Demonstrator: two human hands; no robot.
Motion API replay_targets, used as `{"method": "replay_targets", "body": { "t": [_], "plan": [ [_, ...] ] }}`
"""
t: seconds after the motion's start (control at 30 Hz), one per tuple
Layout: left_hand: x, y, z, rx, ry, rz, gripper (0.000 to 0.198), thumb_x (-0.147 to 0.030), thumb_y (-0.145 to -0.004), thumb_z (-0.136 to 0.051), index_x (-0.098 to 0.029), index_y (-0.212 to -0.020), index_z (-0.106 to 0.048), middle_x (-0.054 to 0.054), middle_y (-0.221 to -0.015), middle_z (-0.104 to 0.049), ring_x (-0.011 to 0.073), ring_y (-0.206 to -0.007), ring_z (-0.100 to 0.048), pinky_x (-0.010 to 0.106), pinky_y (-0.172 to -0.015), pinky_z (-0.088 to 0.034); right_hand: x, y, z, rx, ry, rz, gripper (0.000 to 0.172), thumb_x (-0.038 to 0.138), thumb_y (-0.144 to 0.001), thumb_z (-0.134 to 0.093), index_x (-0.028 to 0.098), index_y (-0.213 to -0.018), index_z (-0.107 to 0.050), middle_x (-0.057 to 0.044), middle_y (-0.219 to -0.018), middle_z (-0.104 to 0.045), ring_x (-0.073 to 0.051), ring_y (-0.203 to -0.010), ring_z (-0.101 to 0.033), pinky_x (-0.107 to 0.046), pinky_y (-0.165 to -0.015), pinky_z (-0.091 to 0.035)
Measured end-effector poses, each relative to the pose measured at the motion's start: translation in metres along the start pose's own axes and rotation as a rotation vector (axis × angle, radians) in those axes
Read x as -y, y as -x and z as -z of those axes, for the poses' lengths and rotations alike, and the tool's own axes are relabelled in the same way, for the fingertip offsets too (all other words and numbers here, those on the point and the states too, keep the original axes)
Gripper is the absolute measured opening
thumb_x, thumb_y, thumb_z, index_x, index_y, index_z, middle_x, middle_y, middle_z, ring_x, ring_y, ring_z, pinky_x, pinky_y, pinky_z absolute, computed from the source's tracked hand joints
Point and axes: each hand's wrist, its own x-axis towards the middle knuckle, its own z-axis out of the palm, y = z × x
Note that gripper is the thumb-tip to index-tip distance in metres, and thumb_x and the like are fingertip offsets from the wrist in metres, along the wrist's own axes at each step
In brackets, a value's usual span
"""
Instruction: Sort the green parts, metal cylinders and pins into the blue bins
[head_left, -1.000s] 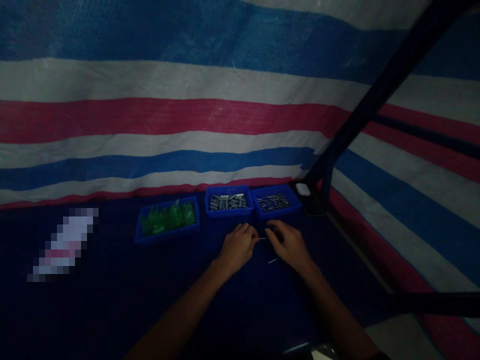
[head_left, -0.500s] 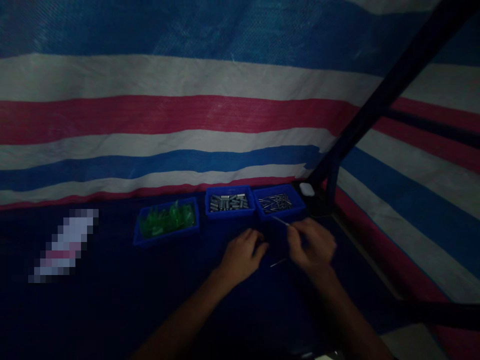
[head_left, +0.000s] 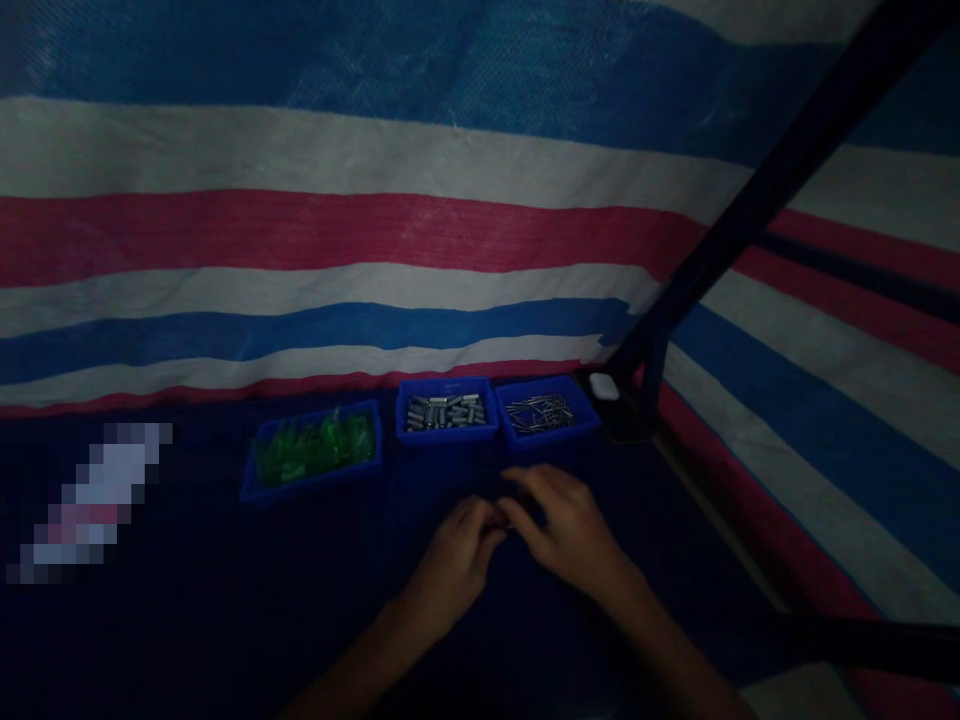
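Near the middle of the dark table, my left hand (head_left: pixel 461 555) is closed in a pinch, its fingertips around something small and dark that I cannot make out. My right hand (head_left: pixel 566 525) meets it from the right, with thumb and forefinger stretched out and apart at the left fingertips. A faint light glint shows below the right thumb; its kind is unclear. Beyond the hands stand a blue bin of thin metal pins (head_left: pixel 541 412) and a blue bin of short metal cylinders (head_left: pixel 442 412).
To the left stands a blue bin (head_left: pixel 311 482) with green, clear-looking plastic pieces (head_left: pixel 319 445). A white rounded object (head_left: pixel 603 387) lies in the back right corner beside a dark frame post (head_left: pixel 654 375). Striped sheeting (head_left: pixel 337 235) hangs behind the table.
My right hand has moved left to meet my left hand. The thin metal pin it held no longer shows clearly, nor does the pin that lay on the table. The view has shifted slightly.
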Motion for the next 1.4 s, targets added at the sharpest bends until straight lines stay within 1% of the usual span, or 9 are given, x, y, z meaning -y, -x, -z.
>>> {"method": "replay_targets", "body": {
  "t": [0.13, 0.33, 0.5, 0.63, 0.7, 0.8, 1.0, 1.2, 1.4],
  "plan": [
    [0.015, 0.014, 0.024, -0.137, 0.203, 0.151, 0.024, -0.021, -0.086, -0.039, -0.019, -0.11, -0.037, -0.003, -0.07, -0.052, 0.0114, -0.066, -0.053, 0.025, -0.064, -0.042, 0.015, 0.002, -0.016, 0.153, -0.025, 0.192, 0.021, 0.027, -0.085, -0.048, 0.023, -0.104, -0.056, -0.003, -0.088, -0.065, -0.018, -0.084, -0.058, -0.033, -0.078, -0.043],
    [0.02, 0.017, 0.031, -0.136, 0.264, 0.121, 0.029, -0.022, -0.087, -0.035, -0.019, -0.115, -0.029, -0.004, -0.07, -0.05, 0.0107, -0.066, -0.051, 0.025, -0.066, -0.04, 0.02, -0.01, -0.024, 0.168, -0.039, 0.263, 0.013, 0.024, -0.087, -0.045, 0.02, -0.085, -0.057, -0.001, -0.074, -0.062, -0.015, -0.075, -0.058, -0.03, -0.073, -0.041],
    [0.016, 0.018, 0.031, -0.185, 0.27, 0.177, 0.031, -0.027, -0.089, -0.031, -0.019, -0.119, -0.024, -0.003, -0.072, -0.049, 0.0107, -0.065, -0.05, 0.025, -0.064, -0.039, 0.01, -0.014, -0.022, 0.02, -0.046, 0.248, 0.019, 0.025, -0.089, -0.041, 0.018, -0.077, -0.054, -0.002, -0.066, -0.061, -0.013, -0.063, -0.056, -0.026, -0.062, -0.041],
    [0.016, 0.017, 0.033, -0.125, 0.131, 0.186, 0.034, -0.028, -0.09, -0.031, -0.018, -0.121, -0.022, -0.003, -0.073, -0.048, 0.0111, -0.061, -0.049, 0.025, -0.06, -0.039, -0.025, -0.016, -0.017, -0.375, -0.001, -0.098, 0.019, 0.028, -0.089, -0.04, 0.018, -0.081, -0.055, -0.002, -0.063, -0.059, -0.013, -0.058, -0.056, -0.025, -0.057, -0.041],
    [0.016, 0.016, 0.034, -0.079, 0.087, 0.191, 0.035, -0.029, -0.089, -0.033, -0.018, -0.121, -0.025, -0.002, -0.073, -0.051, 0.0119, -0.061, -0.051, 0.026, -0.06, -0.039, -0.04, -0.015, -0.018, -0.452, 0.032, -0.337, 0.022, 0.034, -0.087, -0.043, 0.016, -0.095, -0.054, 0.0, -0.06, -0.057, -0.014, -0.053, -0.055, -0.025, -0.054, -0.041],
    [0.017, 0.013, 0.035, -0.034, 0.036, 0.195, 0.034, -0.031, -0.088, -0.035, -0.02, -0.12, -0.03, -0.001, -0.074, -0.054, 0.0135, -0.064, -0.054, 0.026, -0.061, -0.041, -0.046, -0.013, -0.026, -0.317, 0.01, -0.474, 0.038, 0.039, -0.085, -0.044, 0.013, -0.113, -0.047, 0.003, -0.057, -0.054, -0.014, -0.05, -0.055, -0.025, -0.05, -0.041],
    [0.022, 0.012, 0.035, 0.014, -0.004, 0.231, 0.033, -0.033, -0.088, -0.037, -0.022, -0.119, -0.04, 0.002, -0.078, -0.059, 0.0161, -0.071, -0.059, 0.028, -0.066, -0.046, -0.018, -0.014, -0.053, 0.043, -0.138, -0.333, 0.046, 0.036, -0.087, -0.04, 0.015, -0.127, -0.035, 0.002, -0.061, -0.057, -0.015, -0.053, -0.059, -0.024, -0.052, -0.043],
    [0.031, 0.017, 0.034, 0.021, 0.01, 0.266, 0.033, -0.033, -0.086, -0.04, -0.025, -0.117, -0.048, 0.006, -0.089, -0.065, 0.0192, -0.082, -0.062, 0.03, -0.073, -0.049, -0.013, -0.015, -0.068, -0.121, -0.254, -0.411, 0.042, 0.034, -0.086, -0.04, 0.014, -0.123, -0.034, 0.004, -0.057, -0.051, -0.013, -0.048, -0.054, -0.022, -0.045, -0.04],
    [0.024, 0.016, 0.04, 0.044, 0.032, 0.237, 0.031, -0.034, -0.087, -0.039, -0.026, -0.115, -0.05, 0.006, -0.101, -0.062, 0.019, -0.094, -0.058, 0.033, -0.083, -0.045, -0.016, -0.018, -0.067, -0.053, -0.238, -0.428, 0.054, 0.036, -0.086, -0.04, 0.014, -0.132, -0.022, 0.007, -0.053, -0.048, -0.014, -0.045, -0.053, -0.023, -0.043, -0.038]
  ]
}}
